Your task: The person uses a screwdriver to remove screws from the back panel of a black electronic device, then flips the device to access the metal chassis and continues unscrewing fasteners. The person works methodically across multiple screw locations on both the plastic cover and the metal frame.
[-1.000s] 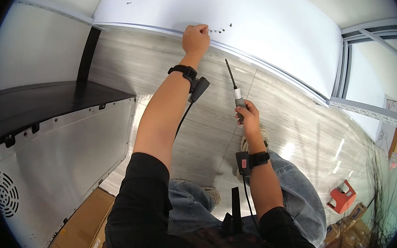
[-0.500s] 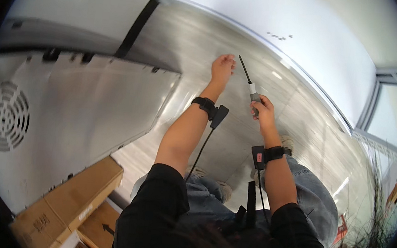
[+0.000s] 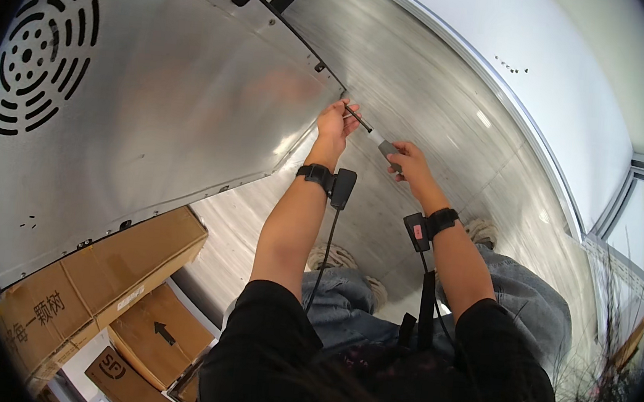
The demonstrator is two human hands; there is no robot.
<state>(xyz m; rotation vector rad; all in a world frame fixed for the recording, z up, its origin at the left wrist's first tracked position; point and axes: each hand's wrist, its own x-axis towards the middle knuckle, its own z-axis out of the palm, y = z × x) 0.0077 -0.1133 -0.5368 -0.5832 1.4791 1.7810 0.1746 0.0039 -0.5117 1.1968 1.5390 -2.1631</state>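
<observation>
My right hand (image 3: 411,165) is closed around the grey handle of a screwdriver (image 3: 389,153). The tool has a pale collar and a thin dark shaft that slants up and left. Its tip end lies at the fingers of my left hand (image 3: 333,122), beside the far right corner of a large metal cabinet panel (image 3: 192,105). Those left fingers are curled in together by the tip; whatever small thing they pinch, if any, is hidden. Both wrists carry a black strap with a cabled box.
The panel, with a round vent pattern, fills the left side. Cardboard boxes (image 3: 93,273) lie below it, near my left arm. A white wall panel (image 3: 505,33) with a metal rail runs along the far right. Grey flooring (image 3: 438,96) and my shoes are below.
The view has shifted, and the panel now reaches closer to my hands. My left hand has come to the panel's corner, and the screwdriver's tip has met its fingers.
</observation>
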